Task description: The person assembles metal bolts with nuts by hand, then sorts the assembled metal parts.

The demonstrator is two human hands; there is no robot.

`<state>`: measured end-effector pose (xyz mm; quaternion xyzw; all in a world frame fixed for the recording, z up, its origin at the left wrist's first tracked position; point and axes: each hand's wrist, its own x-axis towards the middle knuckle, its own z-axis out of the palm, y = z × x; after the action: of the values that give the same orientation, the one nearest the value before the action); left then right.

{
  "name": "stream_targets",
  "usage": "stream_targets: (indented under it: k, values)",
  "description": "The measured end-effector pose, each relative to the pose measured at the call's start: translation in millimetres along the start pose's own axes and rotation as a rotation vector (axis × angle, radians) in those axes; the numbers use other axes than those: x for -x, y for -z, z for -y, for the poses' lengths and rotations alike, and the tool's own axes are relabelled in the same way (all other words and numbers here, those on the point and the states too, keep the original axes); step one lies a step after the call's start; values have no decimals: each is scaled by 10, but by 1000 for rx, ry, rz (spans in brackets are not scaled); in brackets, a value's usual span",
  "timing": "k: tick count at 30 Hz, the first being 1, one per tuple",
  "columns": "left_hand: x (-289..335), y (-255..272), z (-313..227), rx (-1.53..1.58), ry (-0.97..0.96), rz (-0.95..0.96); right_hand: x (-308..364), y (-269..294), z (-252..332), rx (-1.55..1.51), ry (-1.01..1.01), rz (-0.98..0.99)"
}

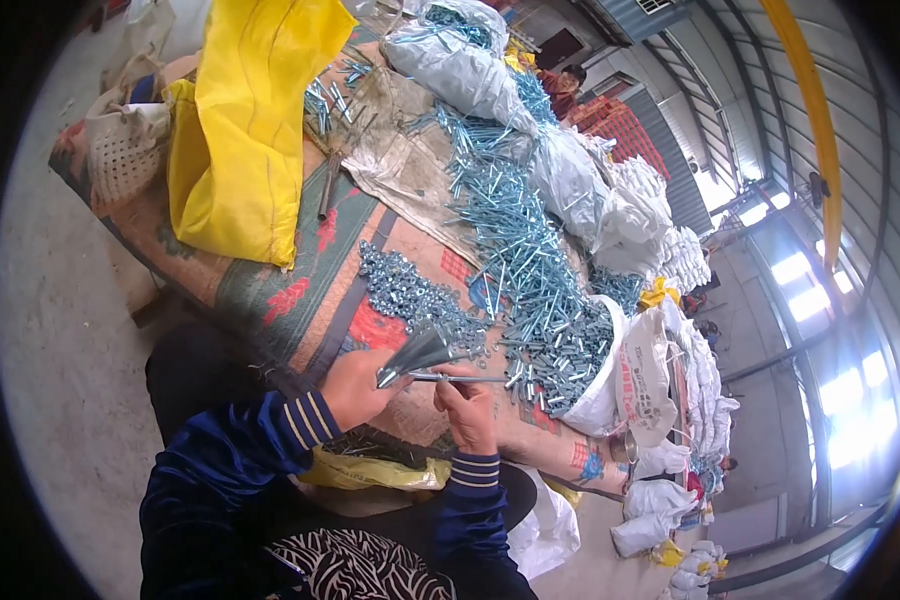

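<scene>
Head view: patterned counter [245, 285] piled w/ nuts [395, 283] & bolts [515, 240]; metal wall [860, 140] & bright windows [813, 300] at R. L hand's [355, 388] grip clasps shiny piece [417, 350]; R hand's [468, 410] grip pinches rod [425, 377], which spans btwn hands over counter's near side. Shiny piece blurred, kind unclear; rod's L end hidden. Yellow bag [245, 140] cut off up top.

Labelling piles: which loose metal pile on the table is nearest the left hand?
The pile of small nut-like pieces, just beyond the left hand; the pile of long rods lies farther right.
</scene>
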<state>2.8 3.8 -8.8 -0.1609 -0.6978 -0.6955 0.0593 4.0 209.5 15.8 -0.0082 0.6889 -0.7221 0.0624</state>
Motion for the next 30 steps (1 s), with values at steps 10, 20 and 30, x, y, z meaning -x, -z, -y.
stream_targets:
  k: [10,20,30]
  values:
    - [-1,4,-29,-101,-96,13,20,-48,37,-12,3,-54]
    - [-23,-26,9,156,176,43,42,-77,90,125,123,-22]
    - [-64,81,-30,706,555,257,63,-159,103,113,107,-43]
